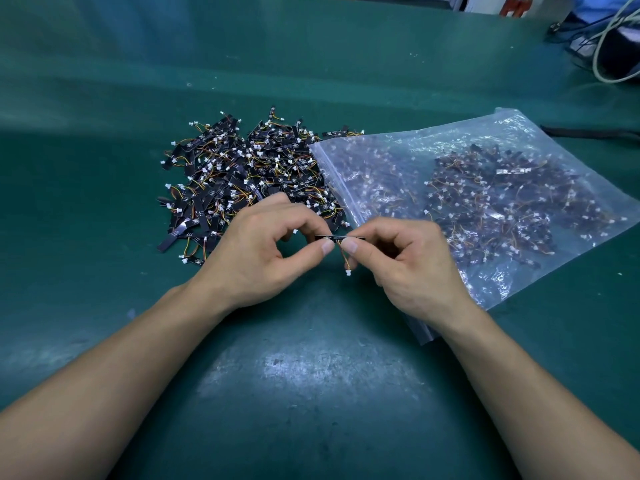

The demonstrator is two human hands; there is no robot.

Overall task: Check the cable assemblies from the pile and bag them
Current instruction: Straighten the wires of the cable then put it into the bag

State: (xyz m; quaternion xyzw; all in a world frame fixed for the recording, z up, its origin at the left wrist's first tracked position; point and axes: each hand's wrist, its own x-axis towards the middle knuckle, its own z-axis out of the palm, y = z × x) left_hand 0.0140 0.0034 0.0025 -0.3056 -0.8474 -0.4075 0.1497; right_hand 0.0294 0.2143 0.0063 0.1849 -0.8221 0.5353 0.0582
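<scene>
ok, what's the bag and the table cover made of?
Bag: thin clear plastic film, glossy; it crinkles, glints, and the cable assemblies inside show through. Table cover: probably a green rubbery mat, matte, with a dull scuffed sheen.

Pinched assembly — black strip level, wires dangling; loose pile left of part-filled clear bag.

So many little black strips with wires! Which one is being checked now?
The black strip with wires pinched between the left hand and right hand, apart from the loose pile; its white connector dangles below.
</scene>
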